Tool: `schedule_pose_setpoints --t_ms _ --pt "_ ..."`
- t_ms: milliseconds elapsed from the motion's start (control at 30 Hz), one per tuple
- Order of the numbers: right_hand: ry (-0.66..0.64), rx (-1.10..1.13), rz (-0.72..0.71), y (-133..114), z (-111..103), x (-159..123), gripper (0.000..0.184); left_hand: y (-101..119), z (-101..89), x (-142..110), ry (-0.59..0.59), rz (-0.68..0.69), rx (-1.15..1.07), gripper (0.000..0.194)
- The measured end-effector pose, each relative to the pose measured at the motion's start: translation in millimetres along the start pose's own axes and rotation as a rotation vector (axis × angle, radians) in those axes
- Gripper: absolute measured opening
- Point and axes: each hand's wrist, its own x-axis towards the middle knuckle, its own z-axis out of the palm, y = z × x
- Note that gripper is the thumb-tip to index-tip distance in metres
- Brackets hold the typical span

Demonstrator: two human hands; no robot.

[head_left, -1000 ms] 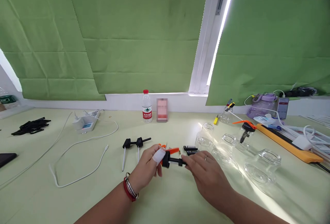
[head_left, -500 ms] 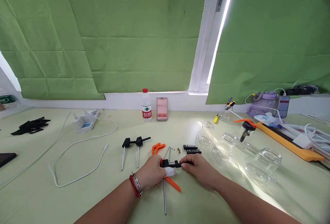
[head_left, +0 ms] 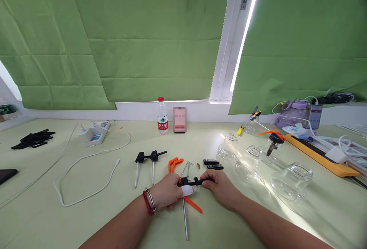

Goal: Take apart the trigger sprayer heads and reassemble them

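My left hand (head_left: 169,194), with a white bandage on one finger and bracelets at the wrist, is closed on the left end of a black pump-like part (head_left: 194,182). An orange lever (head_left: 193,204) and a metal rod (head_left: 185,218) hang down from that part towards me. My right hand (head_left: 220,186) pinches the part's right end. Just beyond my hands lie two orange levers (head_left: 173,163), loose metal pins (head_left: 186,168), small brown bits (head_left: 198,166) and black springs (head_left: 211,163).
Two black parts with rods (head_left: 146,161) lie to the left. Several clear glass jars (head_left: 252,161) stand at the right, one with a pump (head_left: 273,142) on it. A water bottle (head_left: 162,116), a white charger (head_left: 94,137) with cable, and an orange-edged tool (head_left: 321,156) sit farther off.
Both hands brought the black part down and nearer to me, turning it so the rod and orange lever now point towards me; it had been held up with the lever pointing away.
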Motion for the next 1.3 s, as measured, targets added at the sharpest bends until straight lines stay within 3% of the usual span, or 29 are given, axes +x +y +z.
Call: schedule_pose_setpoints --t_ms 133,400,567,767,1300 --pt "0.004 -0.026 0.042 3.4 1.5 2.8 0.011 6.4 -3.2 -2.5 -0.063 -0.048 0.174 0.041" --pt "0.048 0.003 0.058 8.5 15.5 9.5 0.019 8.1 -2.8 5.0 -0.017 0.105 0.427 0.036" --pt "0.022 -0.032 0.062 8.0 22.6 15.8 0.027 6.6 -2.7 9.7 0.013 -0.011 0.439 0.037" --pt "0.013 -0.064 -0.004 5.4 21.5 15.0 0.021 4.6 -2.4 11.9 0.004 -0.017 0.395 0.041" --pt "-0.044 -0.119 0.030 3.5 17.8 17.4 0.018 9.8 -1.6 10.0 -0.024 -0.074 0.255 0.041"
